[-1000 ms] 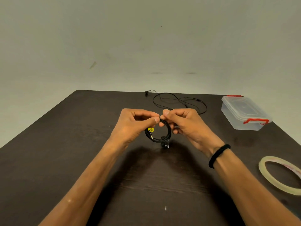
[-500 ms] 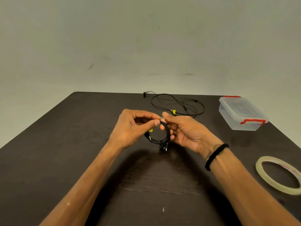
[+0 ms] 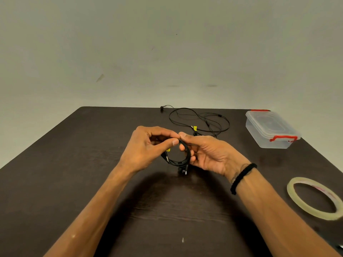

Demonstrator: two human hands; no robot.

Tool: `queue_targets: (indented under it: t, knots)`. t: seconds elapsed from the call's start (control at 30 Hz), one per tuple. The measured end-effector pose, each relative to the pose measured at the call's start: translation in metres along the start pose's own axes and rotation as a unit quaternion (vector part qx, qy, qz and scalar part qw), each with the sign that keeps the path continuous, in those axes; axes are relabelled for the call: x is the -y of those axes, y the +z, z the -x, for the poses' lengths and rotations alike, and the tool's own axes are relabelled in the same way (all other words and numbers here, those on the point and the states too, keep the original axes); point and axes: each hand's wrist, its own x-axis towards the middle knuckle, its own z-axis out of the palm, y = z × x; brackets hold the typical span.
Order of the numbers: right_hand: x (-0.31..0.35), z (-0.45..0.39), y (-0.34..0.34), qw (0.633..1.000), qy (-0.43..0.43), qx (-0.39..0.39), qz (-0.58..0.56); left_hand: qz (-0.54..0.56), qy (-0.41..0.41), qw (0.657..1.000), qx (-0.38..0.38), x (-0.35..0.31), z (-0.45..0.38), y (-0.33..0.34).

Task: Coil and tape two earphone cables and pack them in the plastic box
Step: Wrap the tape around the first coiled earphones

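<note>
a dark brown wood-grain tabletop (image 3: 92, 164) stands against a plain, pale grey-green wall (image 3: 167, 52) with a few faint scuffs; the light is soft and even.

Dark wooden table (image 3: 55, 182) (visible grain), far edge against plain pale wall (image 3: 167, 52); black wristband (image 3: 242, 178).

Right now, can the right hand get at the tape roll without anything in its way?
Probably not at once: the right hand holds the coiled cable together with the left hand. The table path to the tape roll looks free.
</note>
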Motion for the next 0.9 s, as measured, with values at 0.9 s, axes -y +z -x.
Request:
queue_targets:
  t: [0.9]
  knots:
    - [-0.011,-0.005,0.009,0.592,-0.479,-0.204,0.615,0.075,-0.153,0.985,-0.014,-0.014,0.002,-0.006]
